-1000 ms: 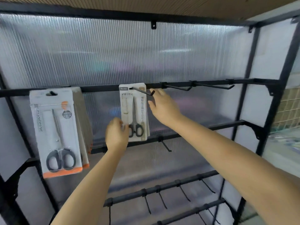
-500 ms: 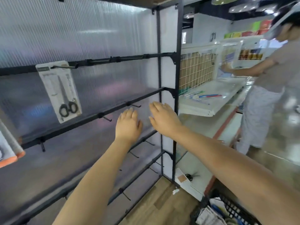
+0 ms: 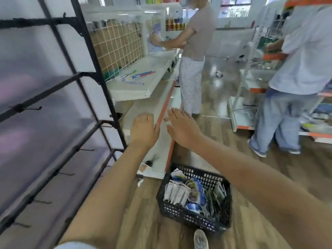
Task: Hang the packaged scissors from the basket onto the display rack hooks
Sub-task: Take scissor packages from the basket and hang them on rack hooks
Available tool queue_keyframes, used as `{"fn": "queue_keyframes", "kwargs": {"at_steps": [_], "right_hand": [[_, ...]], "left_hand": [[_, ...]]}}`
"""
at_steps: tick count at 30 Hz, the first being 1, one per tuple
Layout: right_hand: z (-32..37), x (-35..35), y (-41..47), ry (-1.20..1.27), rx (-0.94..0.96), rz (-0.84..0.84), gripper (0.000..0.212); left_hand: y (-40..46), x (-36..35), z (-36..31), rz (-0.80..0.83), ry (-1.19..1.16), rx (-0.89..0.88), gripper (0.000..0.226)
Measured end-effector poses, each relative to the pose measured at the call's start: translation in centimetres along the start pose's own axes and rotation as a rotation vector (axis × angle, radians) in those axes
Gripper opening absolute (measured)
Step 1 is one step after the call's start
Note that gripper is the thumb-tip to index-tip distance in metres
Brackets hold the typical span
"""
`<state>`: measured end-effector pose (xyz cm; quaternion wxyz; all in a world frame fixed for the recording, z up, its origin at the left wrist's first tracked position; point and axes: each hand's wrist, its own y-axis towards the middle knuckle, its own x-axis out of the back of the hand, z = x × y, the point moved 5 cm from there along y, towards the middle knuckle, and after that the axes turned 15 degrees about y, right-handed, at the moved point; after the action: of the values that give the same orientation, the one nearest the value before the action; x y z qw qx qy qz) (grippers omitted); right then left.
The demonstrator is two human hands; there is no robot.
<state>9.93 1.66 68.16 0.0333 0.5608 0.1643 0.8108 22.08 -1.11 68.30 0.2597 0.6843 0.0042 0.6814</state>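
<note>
Packaged scissors [image 3: 183, 192] stand upright in a black basket [image 3: 181, 212] on the floor, below and toward the viewer from both empty hands. Right hand [image 3: 183, 128], fingers straight, seems slightly nearer than the loosely curled left hand [image 3: 143, 130].

- The display rack [image 3: 100, 83] is seen to be made of matt black metal bars, backed by ribbed, translucent plastic sheet [image 3: 36, 72] with a soft sheen.
- The basket [image 3: 194, 212] is formed of black perforated plastic.
- The packaged scissors [image 3: 186, 193] are wrapped in glossy plastic and printed card.
- The floor [image 3: 143, 221] is laid in smooth wood-look planks, faintly shiny.
- The neighbouring shelf [image 3: 136, 87] is finished in smooth white painted metal, with a white wire grid [image 3: 116, 44] behind it.
</note>
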Motion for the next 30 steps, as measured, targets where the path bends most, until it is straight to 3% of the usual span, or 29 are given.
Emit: {"fn": "queue_keyframes", "kwargs": {"at_steps": [7, 15, 21, 25, 30], "right_hand": [[-11.7, -4.1, -5.4, -0.007, -0.302, 0.086, 0.057], [-22.5, -14.2, -10.9, 0.028, -0.578, 0.297, 0.060], [-27.4, -23.7, -13.6, 0.054, -0.624, 0.440, 0.059], [-29.8, -29.8, -15.9, 0.051, -0.628, 0.533, 0.064], [-32.0, -39.3, -17.8, 0.097, -0.678, 0.636, 0.062]], "left_hand": [[0.8, -9.1, -9.3, 0.157, -0.084, -0.191, 0.043], [0.1, -22.1, -13.0, 0.452, -0.040, -0.264, 0.048], [-1.9, -32.1, -13.4, 0.608, -0.026, -0.238, 0.030], [-4.6, -39.6, -12.7, 0.707, -0.046, -0.335, 0.022], [-7.5, -49.2, -10.7, 0.852, 0.013, -0.350, 0.036]]}}
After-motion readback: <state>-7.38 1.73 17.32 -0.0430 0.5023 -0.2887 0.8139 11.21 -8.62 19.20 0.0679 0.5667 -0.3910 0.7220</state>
